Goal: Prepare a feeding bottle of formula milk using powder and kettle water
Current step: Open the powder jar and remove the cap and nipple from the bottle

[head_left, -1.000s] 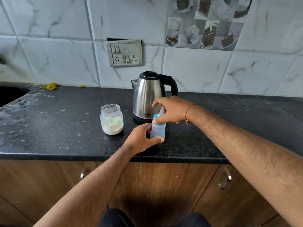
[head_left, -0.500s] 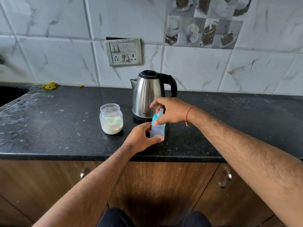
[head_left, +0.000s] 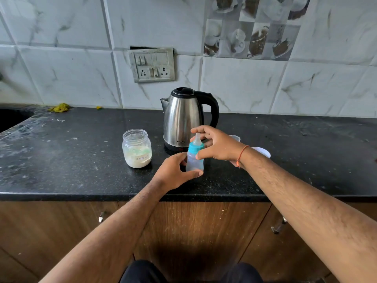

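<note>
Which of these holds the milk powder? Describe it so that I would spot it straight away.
Start at the steel kettle standing on the black counter under the wall sockets. Just left of it, and a little nearer the person, stands a small clear jar. It alone is lidless, with white powder in its bottom and a handwritten label; the bottle beside it has a blue collar.

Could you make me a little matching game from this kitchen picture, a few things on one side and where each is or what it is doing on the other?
Things:
1. kettle
2. formula jar
3. feeding bottle
4. switch panel

Places or states:
A. mounted on the tiled wall
B. gripped at its body by the left hand
C. stands lidless, left of the kettle
D. stands behind the bottle, black handle to the right

Pairs: 1-D, 2-C, 3-B, 4-A
</note>
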